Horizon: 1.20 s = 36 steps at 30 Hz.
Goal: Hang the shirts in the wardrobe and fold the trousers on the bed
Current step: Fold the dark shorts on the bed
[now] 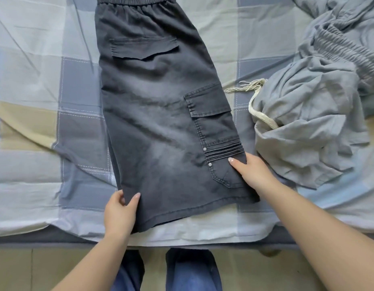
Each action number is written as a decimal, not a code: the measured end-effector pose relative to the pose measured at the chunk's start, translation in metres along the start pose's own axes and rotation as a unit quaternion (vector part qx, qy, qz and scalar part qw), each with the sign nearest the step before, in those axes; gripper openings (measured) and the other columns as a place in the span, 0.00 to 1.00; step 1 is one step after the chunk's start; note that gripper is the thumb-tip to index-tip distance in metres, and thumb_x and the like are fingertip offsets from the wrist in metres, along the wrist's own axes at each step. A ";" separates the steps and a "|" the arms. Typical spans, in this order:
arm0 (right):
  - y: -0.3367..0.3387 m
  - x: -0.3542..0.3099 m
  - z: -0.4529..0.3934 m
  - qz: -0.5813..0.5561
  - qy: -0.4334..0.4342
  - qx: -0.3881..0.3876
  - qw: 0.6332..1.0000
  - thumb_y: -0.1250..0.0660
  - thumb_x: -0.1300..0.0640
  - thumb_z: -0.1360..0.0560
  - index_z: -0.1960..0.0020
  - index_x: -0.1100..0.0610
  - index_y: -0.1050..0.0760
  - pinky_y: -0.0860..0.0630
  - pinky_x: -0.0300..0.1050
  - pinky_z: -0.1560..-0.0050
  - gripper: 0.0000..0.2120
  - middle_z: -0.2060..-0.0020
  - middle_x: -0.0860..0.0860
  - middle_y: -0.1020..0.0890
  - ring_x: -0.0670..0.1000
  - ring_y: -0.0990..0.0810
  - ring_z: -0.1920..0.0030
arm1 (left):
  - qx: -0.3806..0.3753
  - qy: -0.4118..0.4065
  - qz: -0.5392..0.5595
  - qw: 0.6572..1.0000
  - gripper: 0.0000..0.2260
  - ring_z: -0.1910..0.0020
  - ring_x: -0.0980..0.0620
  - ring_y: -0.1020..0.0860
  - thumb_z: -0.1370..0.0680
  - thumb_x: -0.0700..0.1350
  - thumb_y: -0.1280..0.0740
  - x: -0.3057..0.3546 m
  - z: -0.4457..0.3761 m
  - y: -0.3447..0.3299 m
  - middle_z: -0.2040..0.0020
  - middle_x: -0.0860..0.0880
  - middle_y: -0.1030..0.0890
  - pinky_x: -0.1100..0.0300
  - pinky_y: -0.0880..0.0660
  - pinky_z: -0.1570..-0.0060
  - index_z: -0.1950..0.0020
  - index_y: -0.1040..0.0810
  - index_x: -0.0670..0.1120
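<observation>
Crumpled grey garment [320, 114] crowds the right; checked sheet [45, 80] left lies bare.

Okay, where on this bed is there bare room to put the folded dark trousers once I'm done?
The widest bare patch is the checked sheet left of the dark trousers, out to the frame's edge. A narrow strip lies between the hem and the bed's near edge. The right is crowded: the crumpled grey garment lies close beside your right hand.

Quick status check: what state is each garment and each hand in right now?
Dark trousers: flat on bed, folded lengthwise, waistband at far end.
Grey trousers: crumpled heap, unfolded, drawstring loose.
Left hand: pinches the dark trousers' hem corner.
Right hand: grips their right edge, thumb on top.
</observation>
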State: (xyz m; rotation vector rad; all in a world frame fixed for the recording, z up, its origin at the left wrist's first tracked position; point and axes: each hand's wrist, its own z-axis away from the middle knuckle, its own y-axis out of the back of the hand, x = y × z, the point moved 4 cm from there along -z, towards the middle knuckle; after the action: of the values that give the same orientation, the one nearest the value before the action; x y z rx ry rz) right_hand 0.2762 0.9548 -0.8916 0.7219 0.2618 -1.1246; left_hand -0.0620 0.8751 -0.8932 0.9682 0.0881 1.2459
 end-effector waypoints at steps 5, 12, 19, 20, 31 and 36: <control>-0.010 0.010 0.016 -0.011 -0.013 -0.079 0.997 0.35 0.53 0.22 0.50 0.56 0.19 0.24 0.46 0.49 0.08 0.54 0.50 0.15 0.50 0.17 0.50 | 0.074 -0.019 0.034 0.996 0.08 0.60 0.48 0.23 0.22 0.50 0.33 -0.023 0.005 0.036 0.62 0.52 0.21 0.55 0.30 0.63 0.60 0.24 0.48; -0.030 0.017 0.020 0.044 0.036 0.018 0.998 0.33 0.50 0.24 0.47 0.54 0.19 0.31 0.39 0.44 0.10 0.48 0.48 0.20 0.46 0.24 0.45 | -0.127 -0.031 0.017 0.991 0.14 0.61 0.49 0.24 0.23 0.47 0.32 -0.036 -0.002 0.025 0.62 0.44 0.20 0.54 0.30 0.59 0.59 0.21 0.35; -0.042 0.032 0.032 -0.121 -0.105 -0.153 0.975 0.30 0.43 0.29 0.47 0.58 0.19 0.23 0.47 0.46 0.20 0.55 0.50 0.14 0.50 0.16 0.52 | -0.065 -0.056 -0.025 0.996 0.16 0.61 0.46 0.26 0.21 0.48 0.34 -0.047 -0.009 0.045 0.64 0.43 0.24 0.53 0.33 0.60 0.64 0.23 0.39; -0.039 0.036 0.035 -0.099 -0.103 -0.123 0.982 0.30 0.42 0.29 0.53 0.60 0.19 0.23 0.45 0.50 0.20 0.59 0.52 0.14 0.50 0.16 0.55 | -0.034 -0.035 -0.019 0.999 0.18 0.64 0.47 0.28 0.21 0.50 0.35 -0.054 -0.006 0.052 0.67 0.45 0.25 0.52 0.34 0.63 0.65 0.26 0.39; -0.044 0.060 0.056 0.009 -0.100 -0.098 0.990 0.32 0.42 0.27 0.55 0.56 0.19 0.22 0.51 0.45 0.17 0.57 0.50 0.14 0.52 0.16 0.53 | -0.228 0.041 -0.003 0.973 0.13 0.67 0.58 0.20 0.24 0.54 0.31 -0.069 0.004 0.047 0.66 0.56 0.16 0.68 0.29 0.68 0.63 0.20 0.46; -0.041 0.079 0.072 0.032 -0.120 -0.044 0.991 0.33 0.42 0.26 0.59 0.58 0.19 0.25 0.45 0.54 0.18 0.61 0.49 0.15 0.53 0.17 0.53 | -0.210 0.046 0.005 0.977 0.21 0.71 0.54 0.38 0.24 0.51 0.31 -0.082 0.012 0.060 0.72 0.51 0.37 0.61 0.41 0.67 0.70 0.38 0.48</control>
State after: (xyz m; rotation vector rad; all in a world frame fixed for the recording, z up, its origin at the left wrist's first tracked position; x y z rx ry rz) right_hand 0.2627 0.8414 -0.8964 0.5074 0.0833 -1.1199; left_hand -0.1308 0.8007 -0.8818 0.5455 -0.1067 1.2541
